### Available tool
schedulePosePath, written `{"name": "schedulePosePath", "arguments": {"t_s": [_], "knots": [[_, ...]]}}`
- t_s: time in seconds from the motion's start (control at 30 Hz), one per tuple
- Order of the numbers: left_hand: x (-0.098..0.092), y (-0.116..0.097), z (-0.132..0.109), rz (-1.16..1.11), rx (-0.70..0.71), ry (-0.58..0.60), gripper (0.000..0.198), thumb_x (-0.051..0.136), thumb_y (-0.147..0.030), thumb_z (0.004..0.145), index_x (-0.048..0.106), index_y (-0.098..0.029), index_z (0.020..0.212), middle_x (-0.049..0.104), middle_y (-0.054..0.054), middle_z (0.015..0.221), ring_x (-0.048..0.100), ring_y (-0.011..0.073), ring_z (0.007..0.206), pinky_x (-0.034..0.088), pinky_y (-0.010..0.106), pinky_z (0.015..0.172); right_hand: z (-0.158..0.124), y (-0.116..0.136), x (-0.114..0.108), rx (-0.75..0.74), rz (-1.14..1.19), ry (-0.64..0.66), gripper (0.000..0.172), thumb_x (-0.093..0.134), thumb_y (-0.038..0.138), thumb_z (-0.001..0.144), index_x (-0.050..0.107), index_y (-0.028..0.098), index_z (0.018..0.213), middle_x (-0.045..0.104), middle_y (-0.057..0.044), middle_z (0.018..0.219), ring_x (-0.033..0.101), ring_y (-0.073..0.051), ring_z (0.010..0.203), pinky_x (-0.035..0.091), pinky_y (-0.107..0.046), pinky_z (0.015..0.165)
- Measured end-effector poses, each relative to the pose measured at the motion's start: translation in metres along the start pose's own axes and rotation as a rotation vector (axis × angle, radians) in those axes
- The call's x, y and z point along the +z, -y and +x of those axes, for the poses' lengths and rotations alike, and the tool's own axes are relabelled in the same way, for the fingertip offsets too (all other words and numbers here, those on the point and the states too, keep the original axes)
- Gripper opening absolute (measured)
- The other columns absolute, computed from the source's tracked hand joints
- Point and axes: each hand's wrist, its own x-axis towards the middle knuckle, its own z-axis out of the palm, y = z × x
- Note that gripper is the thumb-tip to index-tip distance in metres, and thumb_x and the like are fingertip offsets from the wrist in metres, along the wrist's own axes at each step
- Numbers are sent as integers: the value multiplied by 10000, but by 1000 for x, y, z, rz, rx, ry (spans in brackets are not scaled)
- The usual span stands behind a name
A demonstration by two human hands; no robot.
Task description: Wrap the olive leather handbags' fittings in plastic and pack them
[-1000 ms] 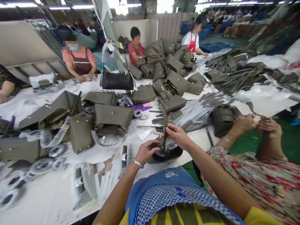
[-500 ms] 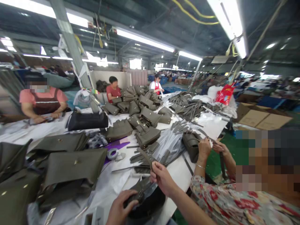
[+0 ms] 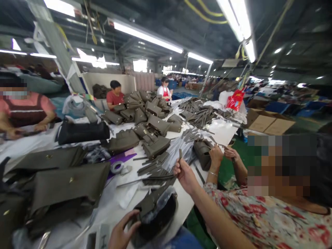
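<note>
Strap [image 3: 180,154] between right-hand fingers [image 3: 177,169]

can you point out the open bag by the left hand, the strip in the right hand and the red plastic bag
open bag [image 3: 150,203]: head view, olive panel beyond its opening
strip [image 3: 180,153]: head view, upper end
red plastic bag [image 3: 235,100]: head view, middle
</note>
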Motion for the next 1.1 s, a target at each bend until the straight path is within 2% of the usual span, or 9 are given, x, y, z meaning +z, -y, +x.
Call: {"name": "schedulePosePath", "arguments": {"t_s": [0.1,0.23,0.33,0.43,0.6,0.77,0.9,1.03,1.1], "knots": [[0,-19,-10,-79,-1,-46,371,638,-473,723,704,-256,1016,706,44,1114,617,274,1098,446,447,1029,-11,-2,12,99,-393,182,313,597,503,825,591,190,843,390,69,592,250,-64,459,251,-208,452],[6,-25,-9,-115,14,-93,330,670,-376,736,697,-213,1022,706,68,1094,634,234,1044,462,390,993,-25,-31,22,135,-1093,483,346,547,482,839,636,174,709,491,31,570,420,-105,551,293,-232,524],[10,-23,-10,-114,30,-92,322,669,-361,754,687,-222,1045,706,56,1081,631,219,1035,461,372,979,-35,-57,23,101,-1346,572,373,500,456,856,662,172,677,572,11,605,486,-126,596,297,-245,557],[12,-22,-11,-119,42,-94,321,674,-362,756,685,-224,1046,708,49,1073,630,215,1029,461,362,969,-39,-74,21,84,-1446,609,384,476,440,865,661,173,658,578,8,575,486,-128,568,274,-248,539],[12,-24,-11,-139,41,-89,319,679,-354,755,689,-218,1043,712,52,1062,630,219,1028,460,356,964,-36,-85,17,100,-1491,643,378,474,440,862,674,174,683,597,-2,592,496,-128,573,262,-243,525],[11,-25,-11,-126,39,-51,305,674,-343,754,693,-218,1031,718,47,1043,634,215,1011,466,347,959,-25,-91,13,303,-1466,708,352,508,417,831,691,170,660,560,13,524,467,-110,506,256,-233,478],[9,-25,-13,-74,29,-20,309,643,-370,764,691,-228,1034,712,44,1070,630,223,1038,470,366,976,-20,-84,19,435,-1468,721,309,511,366,814,721,171,698,544,25,496,460,-97,481,273,-214,455],[11,-15,-9,-7,31,6,363,615,-468,752,692,-268,1044,709,16,1103,633,248,1065,498,384,967,-24,-80,26,380,-1552,809,331,497,413,829,726,186,752,583,32,551,501,-95,523,305,-191,464],[15,-8,-1,-16,56,6,341,660,-485,684,716,-309,970,736,-20,1020,660,265,1013,536,368,923,-21,-87,25,401,-1584,839,281,537,413,808,715,201,761,590,49,565,527,-97,537,328,-181,459]]}}
